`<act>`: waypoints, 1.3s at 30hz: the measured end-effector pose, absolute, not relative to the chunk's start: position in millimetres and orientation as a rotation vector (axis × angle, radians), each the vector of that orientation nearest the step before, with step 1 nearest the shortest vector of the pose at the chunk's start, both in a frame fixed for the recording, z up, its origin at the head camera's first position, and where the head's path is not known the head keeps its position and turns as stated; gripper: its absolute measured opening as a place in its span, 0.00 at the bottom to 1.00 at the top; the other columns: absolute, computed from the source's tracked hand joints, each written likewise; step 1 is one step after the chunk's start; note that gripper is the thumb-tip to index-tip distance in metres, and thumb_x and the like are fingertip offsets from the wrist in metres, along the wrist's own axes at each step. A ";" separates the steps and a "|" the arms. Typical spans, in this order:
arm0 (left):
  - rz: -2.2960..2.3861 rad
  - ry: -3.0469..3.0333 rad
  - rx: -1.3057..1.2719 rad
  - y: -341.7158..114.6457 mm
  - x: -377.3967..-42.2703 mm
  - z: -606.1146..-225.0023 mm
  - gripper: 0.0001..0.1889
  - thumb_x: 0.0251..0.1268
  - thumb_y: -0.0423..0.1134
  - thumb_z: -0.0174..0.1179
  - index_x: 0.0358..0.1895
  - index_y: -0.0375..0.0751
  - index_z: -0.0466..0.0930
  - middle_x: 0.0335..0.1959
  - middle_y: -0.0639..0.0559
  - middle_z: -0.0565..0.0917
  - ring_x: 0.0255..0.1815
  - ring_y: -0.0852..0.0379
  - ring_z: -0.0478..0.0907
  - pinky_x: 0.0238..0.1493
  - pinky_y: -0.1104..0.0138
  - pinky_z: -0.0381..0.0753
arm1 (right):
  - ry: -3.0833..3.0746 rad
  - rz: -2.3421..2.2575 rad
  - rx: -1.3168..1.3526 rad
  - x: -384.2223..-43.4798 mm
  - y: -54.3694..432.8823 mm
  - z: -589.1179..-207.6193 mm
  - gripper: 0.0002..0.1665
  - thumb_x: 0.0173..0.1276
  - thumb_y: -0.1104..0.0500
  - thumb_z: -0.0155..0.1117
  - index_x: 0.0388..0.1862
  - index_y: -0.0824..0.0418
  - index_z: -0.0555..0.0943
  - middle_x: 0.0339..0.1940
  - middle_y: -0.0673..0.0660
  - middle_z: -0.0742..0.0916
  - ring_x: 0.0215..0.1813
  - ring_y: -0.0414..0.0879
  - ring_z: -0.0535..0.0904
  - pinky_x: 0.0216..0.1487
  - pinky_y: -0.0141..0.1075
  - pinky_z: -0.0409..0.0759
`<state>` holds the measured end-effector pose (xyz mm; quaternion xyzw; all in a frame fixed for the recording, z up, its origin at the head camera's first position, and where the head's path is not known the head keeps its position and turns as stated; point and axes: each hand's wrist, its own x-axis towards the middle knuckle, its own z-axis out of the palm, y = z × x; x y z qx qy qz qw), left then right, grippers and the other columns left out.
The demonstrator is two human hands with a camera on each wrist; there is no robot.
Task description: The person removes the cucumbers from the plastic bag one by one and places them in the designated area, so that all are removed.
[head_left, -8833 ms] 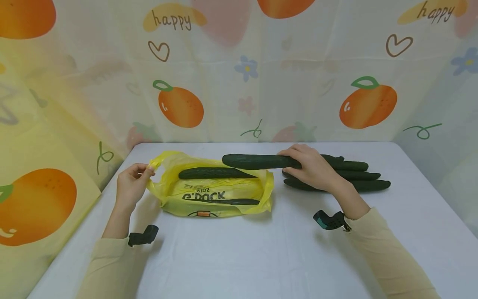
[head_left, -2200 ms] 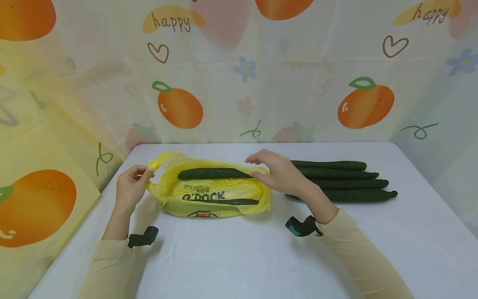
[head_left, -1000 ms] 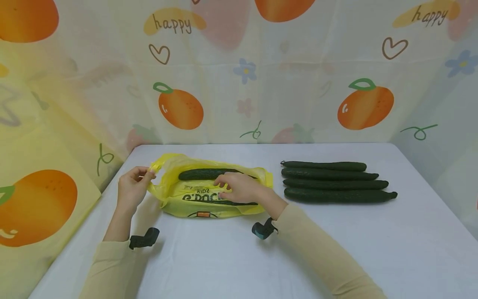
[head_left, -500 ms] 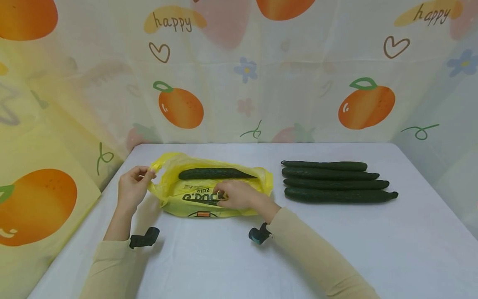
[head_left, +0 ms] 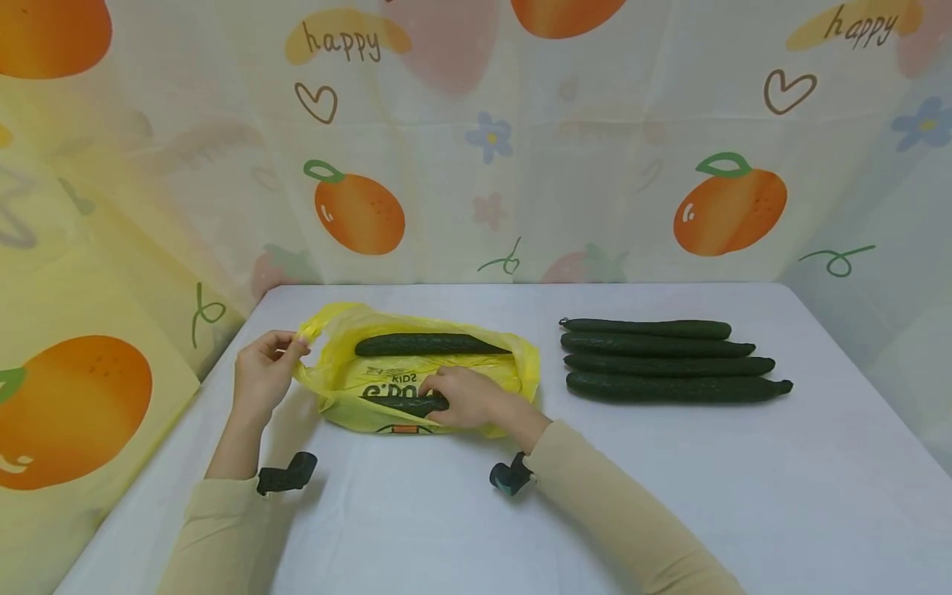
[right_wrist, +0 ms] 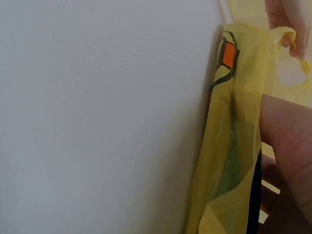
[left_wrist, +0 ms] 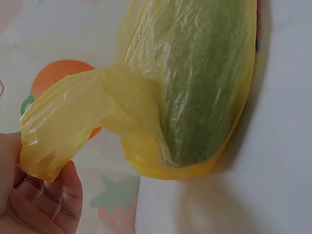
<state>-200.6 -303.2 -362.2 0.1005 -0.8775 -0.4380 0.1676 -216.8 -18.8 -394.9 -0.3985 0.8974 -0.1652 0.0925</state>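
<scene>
The left hand [head_left: 260, 376] is pinching the handle [left_wrist: 63, 117] of a yellow plastic bag [head_left: 526, 368] between thumb and fingers, and that pull is probably holding the left end up and the mouth spread, since film this thin would likely be sagging without support. The bag is lying lengthwise on the white-covered table [head_left: 446, 512], its mouth facing the person, which seems to be suiting a reach from above. Two cucumbers are resting inside: the far cucumber [head_left: 431, 345] is lying along the back wall, and the near cucumber [head_left: 397, 404] is lying along the front wall, with printed film showing between them. The right hand [head_left: 464, 398] is reaching into the bag and grasping the near cucumber, fingers curling around it; the grip is apparently falling near the middle, perhaps for balance, though the front wall is hiding the cucumber's right part. To the right, well apart from the bag, four more cucumbers [head_left: 669, 366] are lying side by side in a row, all pointing the same way, an arrangement that is probably leaving each one easy to tell from its neighbours.
</scene>
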 end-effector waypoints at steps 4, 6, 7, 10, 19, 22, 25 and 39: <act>-1.253 -2.499 0.293 -302.6 -200.6 -361.9 0.16 0.65 0.47 0.55 0.40 0.35 0.79 0.22 0.74 0.76 0.28 0.68 0.72 0.25 0.79 0.72 | 2.685 -0.492 -1.177 -214.7 -20.2 -396.7 0.21 0.62 0.49 0.63 0.54 0.51 0.77 0.40 0.50 0.78 0.35 0.39 0.71 0.34 0.29 0.71; -1.256 -2.502 0.298 -302.4 -200.7 -361.8 0.16 0.65 0.47 0.55 0.40 0.36 0.79 0.22 0.73 0.77 0.28 0.68 0.72 0.25 0.79 0.72 | 2.691 -0.494 -1.175 -214.1 -20.7 -397.0 0.21 0.62 0.49 0.63 0.54 0.51 0.77 0.40 0.50 0.78 0.34 0.39 0.71 0.34 0.29 0.71; -1.259 -2.503 0.301 -302.3 -200.6 -361.8 0.16 0.65 0.47 0.55 0.40 0.36 0.79 0.22 0.73 0.77 0.28 0.68 0.72 0.25 0.79 0.72 | 2.693 -0.492 -1.173 -213.9 -21.1 -397.3 0.21 0.62 0.49 0.63 0.54 0.51 0.77 0.41 0.51 0.79 0.35 0.39 0.72 0.34 0.29 0.72; -1.263 -2.504 0.302 -302.0 -200.3 -361.4 0.16 0.65 0.48 0.55 0.40 0.36 0.79 0.22 0.73 0.77 0.28 0.68 0.73 0.25 0.79 0.72 | 2.698 -0.465 -1.169 -213.1 -22.2 -397.7 0.22 0.63 0.49 0.62 0.55 0.51 0.76 0.45 0.51 0.79 0.39 0.40 0.75 0.39 0.31 0.74; -1.258 -2.507 0.284 -301.2 -199.8 -361.5 0.16 0.65 0.47 0.55 0.40 0.36 0.79 0.22 0.73 0.77 0.27 0.69 0.73 0.25 0.78 0.72 | 2.723 -0.451 -1.179 -210.6 -24.0 -399.7 0.22 0.64 0.48 0.60 0.57 0.51 0.75 0.49 0.52 0.80 0.45 0.44 0.78 0.46 0.34 0.77; -1.261 -2.505 0.286 -300.8 -200.0 -361.4 0.16 0.65 0.47 0.55 0.40 0.36 0.79 0.22 0.73 0.77 0.27 0.68 0.72 0.24 0.78 0.71 | 2.730 -0.449 -1.187 -210.5 -23.6 -399.7 0.22 0.65 0.48 0.59 0.57 0.51 0.75 0.49 0.52 0.80 0.45 0.44 0.78 0.46 0.35 0.77; -1.267 -2.504 0.287 -301.1 -199.9 -361.6 0.16 0.64 0.47 0.55 0.40 0.35 0.78 0.22 0.73 0.77 0.27 0.68 0.72 0.24 0.78 0.71 | 2.731 -0.451 -1.183 -210.7 -23.6 -400.1 0.21 0.66 0.47 0.57 0.57 0.51 0.74 0.50 0.52 0.81 0.44 0.44 0.79 0.46 0.35 0.77; -1.267 -2.494 0.291 -303.6 -200.3 -363.1 0.16 0.64 0.47 0.55 0.40 0.35 0.78 0.22 0.73 0.77 0.26 0.69 0.73 0.24 0.79 0.72 | 2.688 -0.572 -1.121 -213.4 -22.4 -398.2 0.23 0.68 0.48 0.55 0.59 0.53 0.72 0.56 0.52 0.79 0.51 0.45 0.78 0.50 0.36 0.76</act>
